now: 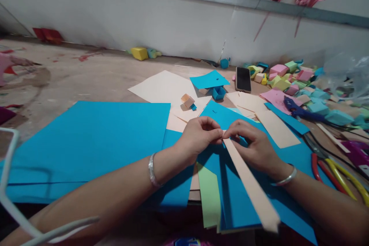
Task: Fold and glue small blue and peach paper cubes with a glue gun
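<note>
head view: large blue paper sheets [86, 142] cover the wooden surface [86, 80]; a black phone [243, 79], pastel paper cubes [291, 80] and red-handled pliers [319, 161] lie to the right. both forearms reach forward, wrists braceleted. left hand [198, 136] and right hand [255, 144] meet, each grip pressed together, pinching the far end of a long peach paper strip [250, 186] above the blue sheets.
</note>
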`<state>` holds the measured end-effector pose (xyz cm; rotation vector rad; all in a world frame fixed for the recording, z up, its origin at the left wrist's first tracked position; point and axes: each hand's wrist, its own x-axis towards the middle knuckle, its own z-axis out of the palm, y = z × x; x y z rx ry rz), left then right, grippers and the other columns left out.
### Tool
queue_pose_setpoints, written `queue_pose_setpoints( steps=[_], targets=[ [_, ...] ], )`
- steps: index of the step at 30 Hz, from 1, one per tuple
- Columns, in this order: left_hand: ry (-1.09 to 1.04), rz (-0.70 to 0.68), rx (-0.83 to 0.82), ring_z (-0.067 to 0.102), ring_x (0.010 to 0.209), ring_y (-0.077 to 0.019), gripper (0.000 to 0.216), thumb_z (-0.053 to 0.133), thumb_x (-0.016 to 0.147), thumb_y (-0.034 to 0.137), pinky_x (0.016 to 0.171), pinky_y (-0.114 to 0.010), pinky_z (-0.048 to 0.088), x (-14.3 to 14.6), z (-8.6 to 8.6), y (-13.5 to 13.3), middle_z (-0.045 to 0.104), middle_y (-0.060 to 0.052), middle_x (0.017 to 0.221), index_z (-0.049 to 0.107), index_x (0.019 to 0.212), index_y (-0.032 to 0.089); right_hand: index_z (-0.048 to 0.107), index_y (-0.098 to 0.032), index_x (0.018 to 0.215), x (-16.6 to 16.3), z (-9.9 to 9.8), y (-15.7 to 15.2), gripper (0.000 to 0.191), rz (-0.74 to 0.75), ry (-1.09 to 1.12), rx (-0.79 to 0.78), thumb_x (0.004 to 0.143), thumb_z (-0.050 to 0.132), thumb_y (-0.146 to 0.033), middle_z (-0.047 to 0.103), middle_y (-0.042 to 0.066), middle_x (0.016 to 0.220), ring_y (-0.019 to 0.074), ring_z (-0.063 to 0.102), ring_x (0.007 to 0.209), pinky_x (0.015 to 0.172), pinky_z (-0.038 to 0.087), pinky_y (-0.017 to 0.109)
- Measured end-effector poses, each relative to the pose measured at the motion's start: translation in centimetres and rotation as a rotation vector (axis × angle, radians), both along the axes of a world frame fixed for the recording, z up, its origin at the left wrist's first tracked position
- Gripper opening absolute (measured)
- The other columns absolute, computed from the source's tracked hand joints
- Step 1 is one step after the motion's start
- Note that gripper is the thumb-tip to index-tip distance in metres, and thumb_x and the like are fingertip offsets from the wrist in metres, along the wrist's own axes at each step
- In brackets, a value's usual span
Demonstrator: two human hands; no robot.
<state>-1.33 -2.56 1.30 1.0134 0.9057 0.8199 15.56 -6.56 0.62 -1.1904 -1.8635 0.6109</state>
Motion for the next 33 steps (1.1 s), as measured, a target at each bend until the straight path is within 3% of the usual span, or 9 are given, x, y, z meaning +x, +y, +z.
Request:
queue_pose_setpoints(
  steps=[4, 12, 19, 33],
  targets=[
    [0.011, -0.024, -0.007, 0.060, 0.054, -0.0087, 0.015, 0.072, 0.073, 0.009, 0.059, -0.023, 0.050, -0.01, 0.09, -0.09, 0.063, -0.001, 0.064, 0.058, 0.071, 0.012, 0.067, -0.020, 0.080, -0.02, 0.01, 0.03, 0.011, -0.010, 0.020, -0.120, 0.087, 0.061, -0.026, 0.060, 0.004, 0.081, 0.0169, 0.056, 0.076, 0.066, 0.045, 0.032],
    [-0.024, -0.001, -0.002, 0.061, 0.055, -0.0091, 0.014, 0.071, 0.072, 0.007, 0.058, -0.022, 0.050, 0.11, 0.16, 0.04, 0.064, -0.002, 0.064, 0.058, 0.070, 0.012, 0.069, -0.020, 0.077, -0.66, -0.12, 0.23, 0.016, -0.015, 0.418, -0.371, 0.078, 0.074, -0.035, 0.064, 0.001, 0.076, 0.0139, 0.056, 0.069, 0.063, 0.046, 0.028],
    [-0.042, -0.005, 0.011, 0.062, 0.058, -0.0100, 0.014, 0.073, 0.072, 0.009, 0.061, -0.024, 0.052, 0.15, 0.21, -0.08, 0.064, -0.001, 0.064, 0.059, 0.070, 0.012, 0.067, -0.021, 0.081, -0.97, -0.33, 0.16, 0.026, -0.111, 0.578, -0.449, 0.068, 0.082, -0.039, 0.066, 0.001, 0.079, 0.0158, 0.060, 0.074, 0.067, 0.050, 0.030],
    [-0.040, -0.046, 0.101, 0.061, 0.054, -0.0100, 0.014, 0.074, 0.072, 0.013, 0.058, -0.024, 0.049, 0.14, 0.03, -0.07, 0.065, -0.001, 0.063, 0.060, 0.071, 0.013, 0.062, -0.020, 0.083, -0.25, -0.59, 0.15, 0.018, -0.005, 0.593, -0.492, 0.079, 0.074, -0.032, 0.059, -0.002, 0.077, 0.0119, 0.056, 0.073, 0.064, 0.044, 0.026]
  ],
)
